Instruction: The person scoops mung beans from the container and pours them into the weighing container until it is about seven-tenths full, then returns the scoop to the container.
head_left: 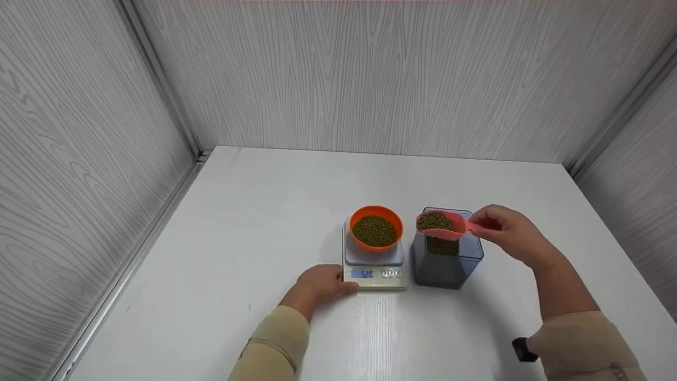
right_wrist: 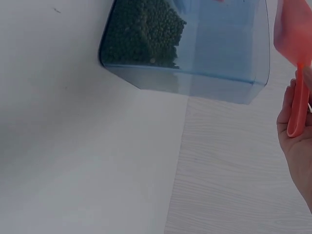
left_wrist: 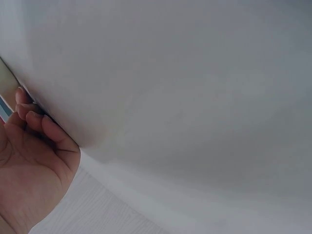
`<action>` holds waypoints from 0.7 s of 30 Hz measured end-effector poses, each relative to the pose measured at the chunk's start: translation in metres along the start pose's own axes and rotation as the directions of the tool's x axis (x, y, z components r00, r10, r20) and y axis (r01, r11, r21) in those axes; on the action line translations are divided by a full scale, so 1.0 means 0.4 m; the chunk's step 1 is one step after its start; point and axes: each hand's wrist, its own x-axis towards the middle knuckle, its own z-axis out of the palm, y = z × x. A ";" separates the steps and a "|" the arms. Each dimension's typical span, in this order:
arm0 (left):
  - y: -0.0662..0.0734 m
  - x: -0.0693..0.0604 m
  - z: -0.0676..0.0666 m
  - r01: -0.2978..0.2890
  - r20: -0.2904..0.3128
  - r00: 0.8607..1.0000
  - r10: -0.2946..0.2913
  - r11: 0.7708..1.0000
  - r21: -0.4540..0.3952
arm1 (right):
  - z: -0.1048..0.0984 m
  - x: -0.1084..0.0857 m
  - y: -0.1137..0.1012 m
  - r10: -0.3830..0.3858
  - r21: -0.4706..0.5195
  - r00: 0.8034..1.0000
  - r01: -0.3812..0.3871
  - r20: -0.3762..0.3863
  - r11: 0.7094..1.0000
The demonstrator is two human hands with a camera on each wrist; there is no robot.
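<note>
My right hand [head_left: 510,233] grips the handle of a pink scoop [head_left: 454,232], which carries small brown-green pellets [head_left: 435,220]. The scoop is over the mouth of a clear bluish square container [head_left: 440,272] with more pellets [right_wrist: 146,34] inside. In the right wrist view, the red-pink handle [right_wrist: 298,107] lies within the fingers. My left hand [head_left: 320,282] holds the front left corner of a white kitchen scale [head_left: 381,283], with curled fingers [left_wrist: 53,129] at its side. On the scale's platform stands an orange bowl [head_left: 398,222] of similar pellets. Its display [head_left: 362,273] is lit.
A white table [head_left: 264,211] bears the scale and the container, which stand side by side with a narrow gap. Grey wood-grain panels [head_left: 344,79] rise behind and at both sides. A small black object [head_left: 523,350] is by the right sleeve.
</note>
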 end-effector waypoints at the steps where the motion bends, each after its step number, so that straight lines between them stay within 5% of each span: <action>1: 0.000 0.001 0.001 -0.002 -0.002 1.000 0.002 1.000 0.003 | 0.006 0.005 -0.006 -0.001 -0.003 1.000 0.001 0.005 1.000; 21: -0.004 0.001 0.002 -0.006 -0.013 1.000 0.006 1.000 0.007 | 0.065 0.055 -0.093 -0.003 -0.145 0.997 -0.009 -0.082 0.989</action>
